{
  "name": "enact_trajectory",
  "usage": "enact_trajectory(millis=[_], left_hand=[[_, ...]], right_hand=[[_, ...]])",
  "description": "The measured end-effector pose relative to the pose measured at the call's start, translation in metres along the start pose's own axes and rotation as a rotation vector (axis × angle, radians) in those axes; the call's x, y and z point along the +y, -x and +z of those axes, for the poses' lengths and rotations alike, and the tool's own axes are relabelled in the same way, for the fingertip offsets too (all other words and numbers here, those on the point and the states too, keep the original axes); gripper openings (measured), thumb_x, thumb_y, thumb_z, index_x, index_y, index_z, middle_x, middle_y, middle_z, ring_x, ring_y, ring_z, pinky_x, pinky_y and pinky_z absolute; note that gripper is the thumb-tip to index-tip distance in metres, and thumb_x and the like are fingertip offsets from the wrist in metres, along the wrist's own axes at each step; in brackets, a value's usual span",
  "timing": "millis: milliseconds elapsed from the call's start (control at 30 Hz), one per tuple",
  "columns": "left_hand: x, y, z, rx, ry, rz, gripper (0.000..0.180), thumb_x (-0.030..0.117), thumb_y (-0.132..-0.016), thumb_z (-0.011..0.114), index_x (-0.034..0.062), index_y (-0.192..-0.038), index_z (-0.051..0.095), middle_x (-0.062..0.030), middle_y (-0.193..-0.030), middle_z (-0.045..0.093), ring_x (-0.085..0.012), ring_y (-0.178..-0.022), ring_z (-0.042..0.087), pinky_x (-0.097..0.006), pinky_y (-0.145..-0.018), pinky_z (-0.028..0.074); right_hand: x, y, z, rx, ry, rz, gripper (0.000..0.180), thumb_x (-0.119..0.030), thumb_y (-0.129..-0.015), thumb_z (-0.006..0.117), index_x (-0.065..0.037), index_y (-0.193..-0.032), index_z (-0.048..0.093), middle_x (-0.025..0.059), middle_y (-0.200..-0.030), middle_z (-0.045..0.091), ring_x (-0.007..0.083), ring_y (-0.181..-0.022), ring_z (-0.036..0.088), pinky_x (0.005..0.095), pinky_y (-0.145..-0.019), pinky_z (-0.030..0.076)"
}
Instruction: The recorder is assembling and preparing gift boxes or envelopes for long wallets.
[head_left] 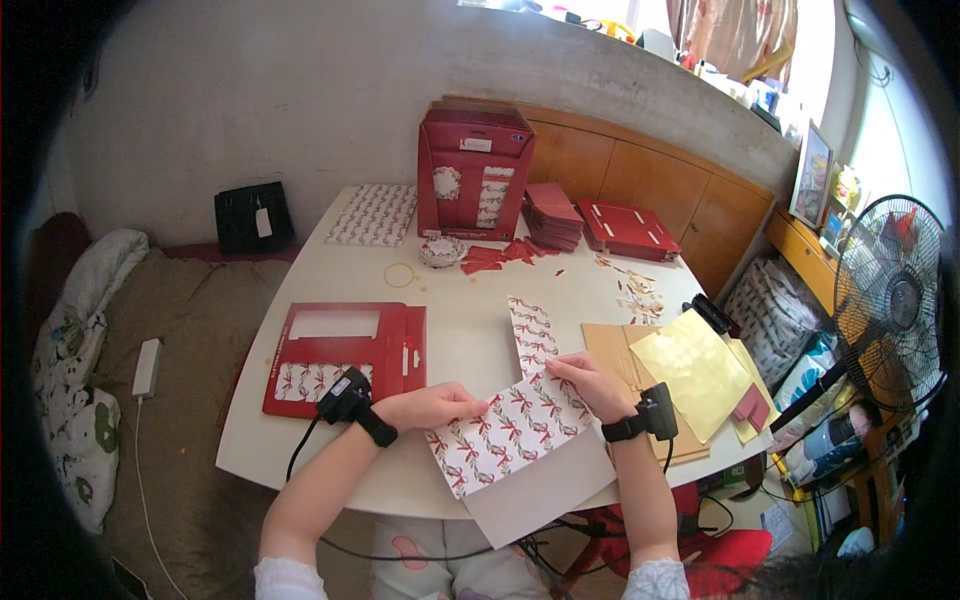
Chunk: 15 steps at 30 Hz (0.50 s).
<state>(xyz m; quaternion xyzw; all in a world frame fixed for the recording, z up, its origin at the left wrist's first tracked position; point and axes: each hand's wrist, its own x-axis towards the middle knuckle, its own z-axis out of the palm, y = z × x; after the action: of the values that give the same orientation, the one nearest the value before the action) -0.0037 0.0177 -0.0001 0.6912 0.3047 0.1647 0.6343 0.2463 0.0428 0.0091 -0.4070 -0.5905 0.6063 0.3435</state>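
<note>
Between my hands is a patterned paper sheet (515,430), white with green sprigs and red bows, tilted over the table's near edge. A narrow flap of it stands up at the far side, and a plain white part hangs toward my lap. My left hand (437,406) pinches its left edge, thumb on top. My right hand (592,387) grips its upper right, by the base of the flap. Fingers under the paper are hidden. Left of my left hand lies a flat red window box (345,325), with the same pattern showing through its lower opening.
On the white table (470,345) stand a tall red display box (472,150), red card stacks (630,230), a patterned stack (372,214) and paper scraps. Yellow sheets (693,372) lie on brown cardboard (612,350) at right. A fan (903,290) stands beyond; cables (430,553) trail below my arms.
</note>
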Motion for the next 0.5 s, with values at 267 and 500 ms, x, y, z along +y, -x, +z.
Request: enact_trajectory(millis=[267,500], left_hand=[[-0.001,0.002,-0.001,-0.009,-0.043,-0.002,0.039,0.031,-0.087,0.043,-0.0025,-0.081,0.061,0.0034,-0.068,0.057,0.0005,-0.059,0.046,-0.017,-0.053,0.039],[-0.002,0.0,-0.001,0.038,0.008,-0.07,0.04,0.032,-0.087,0.043,-0.0014,-0.077,0.061,0.0067,-0.061,0.051,0.0001,-0.054,0.041,-0.019,-0.049,0.035]], right_hand=[[-0.005,0.003,-0.002,0.028,-0.059,-0.016,0.026,-0.025,-0.082,0.053,0.0,-0.083,0.06,-0.0023,-0.071,0.056,0.0024,-0.063,0.048,0.0168,-0.058,0.037],[0.004,0.001,-0.01,0.071,-0.073,0.006,0.027,-0.026,-0.081,0.054,0.0,-0.085,0.06,-0.0016,-0.073,0.056,0.0028,-0.066,0.048,0.0166,-0.06,0.037]])
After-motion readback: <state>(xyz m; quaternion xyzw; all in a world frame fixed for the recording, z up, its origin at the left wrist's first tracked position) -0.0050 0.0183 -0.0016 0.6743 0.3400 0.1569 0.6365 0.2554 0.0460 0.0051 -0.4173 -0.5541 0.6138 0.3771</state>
